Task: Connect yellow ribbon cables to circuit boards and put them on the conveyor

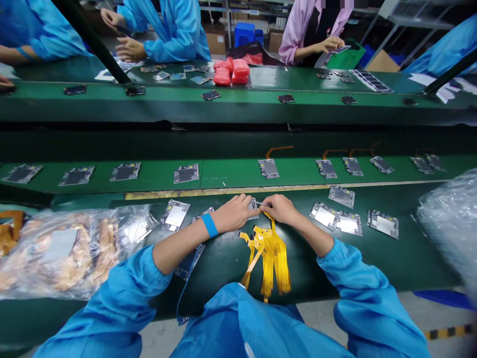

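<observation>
My left hand (238, 213), with a blue band on its wrist, is closed on the left side of a small circuit board (254, 209). My right hand (278, 208) meets it from the right, its fingers pinched on a thin grey tool (265, 204) whose tip lies over the board. A yellow flex cable runs down from beside my right fingertips. Just below both hands, a bunch of yellow flex cables (274, 258) lies on the green table (316, 273). Loose boards with silver plates lie left of my left hand (176, 215) and right of my right hand (348, 223).
A plastic bag of orange cables (70, 248) fills the left, bubble wrap (450, 219) the right. Beyond the table edge, a green belt (231, 174) carries several boards, some with orange cables. People in blue and pink sleeves work behind red packets (231, 72).
</observation>
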The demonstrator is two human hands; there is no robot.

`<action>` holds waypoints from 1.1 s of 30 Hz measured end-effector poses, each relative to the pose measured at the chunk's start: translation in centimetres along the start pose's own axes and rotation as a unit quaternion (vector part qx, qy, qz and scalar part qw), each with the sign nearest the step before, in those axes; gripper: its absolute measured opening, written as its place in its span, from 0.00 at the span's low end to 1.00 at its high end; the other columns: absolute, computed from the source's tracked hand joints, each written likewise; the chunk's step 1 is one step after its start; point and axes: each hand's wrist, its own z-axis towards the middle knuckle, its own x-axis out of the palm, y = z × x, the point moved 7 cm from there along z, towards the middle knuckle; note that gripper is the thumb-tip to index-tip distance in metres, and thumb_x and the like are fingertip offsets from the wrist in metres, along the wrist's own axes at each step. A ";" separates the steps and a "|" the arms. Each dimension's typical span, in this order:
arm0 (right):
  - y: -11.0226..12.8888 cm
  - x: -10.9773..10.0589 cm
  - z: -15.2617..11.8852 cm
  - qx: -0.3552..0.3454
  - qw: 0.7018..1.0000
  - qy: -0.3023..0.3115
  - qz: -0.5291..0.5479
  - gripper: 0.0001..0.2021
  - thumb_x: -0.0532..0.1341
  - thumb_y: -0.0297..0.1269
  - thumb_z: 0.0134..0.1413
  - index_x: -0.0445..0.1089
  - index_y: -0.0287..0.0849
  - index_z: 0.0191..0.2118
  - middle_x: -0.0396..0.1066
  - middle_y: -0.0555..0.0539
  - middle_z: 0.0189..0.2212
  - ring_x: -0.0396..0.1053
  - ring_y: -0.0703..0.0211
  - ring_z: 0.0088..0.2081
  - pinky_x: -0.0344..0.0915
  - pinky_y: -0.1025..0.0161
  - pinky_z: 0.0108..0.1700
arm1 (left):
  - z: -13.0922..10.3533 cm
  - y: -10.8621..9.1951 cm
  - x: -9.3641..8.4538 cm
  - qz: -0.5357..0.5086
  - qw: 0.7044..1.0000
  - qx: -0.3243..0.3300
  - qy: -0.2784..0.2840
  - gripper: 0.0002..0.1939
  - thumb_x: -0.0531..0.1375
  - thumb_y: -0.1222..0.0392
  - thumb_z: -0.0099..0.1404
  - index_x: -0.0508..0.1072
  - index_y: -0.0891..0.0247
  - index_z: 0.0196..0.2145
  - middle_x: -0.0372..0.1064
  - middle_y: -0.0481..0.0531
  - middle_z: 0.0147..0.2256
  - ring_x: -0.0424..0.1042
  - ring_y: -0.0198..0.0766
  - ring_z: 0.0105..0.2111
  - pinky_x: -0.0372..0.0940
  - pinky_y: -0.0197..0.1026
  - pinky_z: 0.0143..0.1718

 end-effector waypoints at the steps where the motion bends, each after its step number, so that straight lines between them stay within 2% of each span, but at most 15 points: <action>1: 0.1 0.0 0.0 -0.002 1.000 0.000 -0.004 0.08 0.64 0.39 0.62 0.83 0.52 0.39 0.83 0.50 0.37 0.76 0.54 0.39 0.58 0.64 0.34 | 0.0 0.0 0.1 0.001 1.000 -0.001 0.001 0.25 0.57 0.64 0.70 0.71 0.53 0.63 0.64 0.63 0.51 0.64 0.53 0.49 0.62 0.51 0.50; 6: 0.1 0.1 -0.3 -0.034 0.999 -0.019 -0.019 0.08 0.65 0.43 0.64 0.81 0.51 0.43 0.82 0.49 0.38 0.76 0.54 0.40 0.59 0.64 0.36 | 0.2 -0.2 0.2 0.009 1.000 -0.011 0.004 0.25 0.57 0.65 0.70 0.72 0.53 0.62 0.65 0.63 0.52 0.64 0.53 0.49 0.62 0.51 0.49; 9: 0.3 -0.4 -0.8 -0.081 0.995 -0.049 -0.024 0.14 0.57 0.47 0.72 0.79 0.49 0.47 0.80 0.47 0.43 0.75 0.56 0.42 0.59 0.64 0.38 | 0.3 -0.3 0.1 0.002 1.000 -0.012 -0.001 0.24 0.57 0.64 0.70 0.72 0.53 0.62 0.65 0.63 0.51 0.64 0.53 0.50 0.61 0.51 0.50; 11: 0.6 -0.4 -1.1 -0.110 0.992 -0.048 -0.031 0.18 0.52 0.45 0.75 0.79 0.49 0.45 0.78 0.46 0.43 0.74 0.57 0.42 0.59 0.65 0.39 | 0.3 -0.3 0.0 -0.006 1.000 -0.014 -0.005 0.24 0.57 0.65 0.70 0.73 0.52 0.62 0.65 0.62 0.52 0.64 0.53 0.50 0.61 0.51 0.50; 15: 1.2 0.0 -0.9 -0.132 0.990 -0.033 -0.037 0.10 0.59 0.41 0.70 0.79 0.50 0.47 0.77 0.49 0.41 0.73 0.58 0.40 0.58 0.65 0.38 | 0.3 -0.3 0.0 0.002 1.000 -0.016 0.000 0.23 0.57 0.65 0.70 0.73 0.53 0.61 0.66 0.63 0.51 0.64 0.53 0.50 0.61 0.51 0.50; 18: 1.1 0.1 -0.5 -0.125 0.991 -0.029 -0.038 0.06 0.62 0.39 0.68 0.78 0.49 0.43 0.78 0.49 0.40 0.73 0.58 0.40 0.56 0.64 0.37 | 0.3 -0.4 0.1 0.015 1.000 -0.012 0.010 0.23 0.56 0.63 0.72 0.73 0.52 0.61 0.66 0.63 0.50 0.64 0.53 0.49 0.61 0.51 0.49; 23: 0.6 0.2 -0.2 -0.123 0.991 -0.023 -0.051 0.05 0.63 0.39 0.67 0.77 0.48 0.39 0.78 0.50 0.39 0.74 0.57 0.40 0.54 0.64 0.36 | 0.3 -0.4 0.2 0.004 1.000 -0.018 -0.002 0.24 0.56 0.63 0.71 0.73 0.50 0.62 0.65 0.63 0.50 0.64 0.53 0.48 0.59 0.51 0.48; 27: 0.4 0.3 -0.3 -0.119 0.991 -0.027 -0.048 0.05 0.63 0.38 0.67 0.76 0.48 0.40 0.78 0.50 0.39 0.74 0.58 0.39 0.55 0.64 0.36 | 0.3 -0.3 0.5 0.009 1.000 -0.028 -0.008 0.26 0.58 0.63 0.68 0.71 0.52 0.63 0.65 0.63 0.50 0.64 0.54 0.49 0.60 0.51 0.48; 30: -0.3 -0.5 -1.0 -0.107 0.991 -0.074 0.007 0.07 0.60 0.39 0.69 0.75 0.47 0.40 0.78 0.48 0.39 0.74 0.57 0.39 0.59 0.64 0.39 | 0.2 -0.1 0.3 0.000 0.999 -0.036 -0.004 0.32 0.62 0.64 0.63 0.68 0.54 0.65 0.66 0.63 0.50 0.64 0.56 0.50 0.61 0.53 0.49; 33: -1.7 -2.4 -2.2 -0.086 0.976 -0.173 0.096 0.12 0.55 0.44 0.71 0.74 0.45 0.41 0.78 0.47 0.37 0.73 0.56 0.37 0.62 0.63 0.40 | 0.6 0.8 -1.1 -0.024 0.998 -0.050 -0.017 0.36 0.63 0.63 0.62 0.65 0.56 0.67 0.64 0.64 0.52 0.65 0.56 0.51 0.62 0.53 0.51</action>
